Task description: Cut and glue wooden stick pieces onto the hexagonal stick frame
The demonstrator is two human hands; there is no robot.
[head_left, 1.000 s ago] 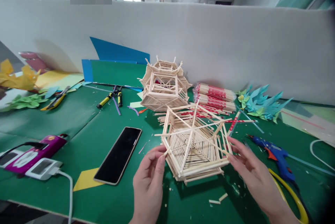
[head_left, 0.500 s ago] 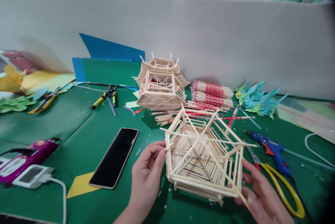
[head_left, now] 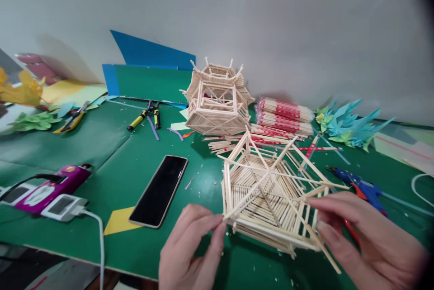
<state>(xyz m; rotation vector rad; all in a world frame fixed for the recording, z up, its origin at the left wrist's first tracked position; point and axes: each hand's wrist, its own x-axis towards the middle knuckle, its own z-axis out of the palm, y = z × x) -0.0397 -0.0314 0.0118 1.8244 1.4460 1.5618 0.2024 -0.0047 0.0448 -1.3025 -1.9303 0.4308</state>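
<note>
A many-sided frame of thin wooden sticks [head_left: 271, 199] lies in front of me, with a slatted base and sticks crossing over its top. At its near left corner, the thumb and forefinger of my left hand [head_left: 195, 249] are pinched on the end of a crossing stick. My right hand [head_left: 359, 235] has thumb and forefinger around the right corner, touching the sticks there; its other fingers are partly hidden. One loose-ended stick [head_left: 325, 251] juts out past that corner under my right thumb. Behind stands a tiered stick model [head_left: 219, 100], like a small pavilion.
Bundled sticks in red-marked wrappers [head_left: 285, 116] lie behind the frame. A blue glue gun [head_left: 364, 186] is at right, beside blue paper leaves [head_left: 352, 122]. Left are a phone [head_left: 159, 190], a purple power strip [head_left: 64, 186], pliers [head_left: 145, 116] and a yellow cutter [head_left: 73, 119].
My view has tilted down and shifted left. My left hand has moved from the frame's left side to its near left corner. My right hand has come up and over the right corner.
</note>
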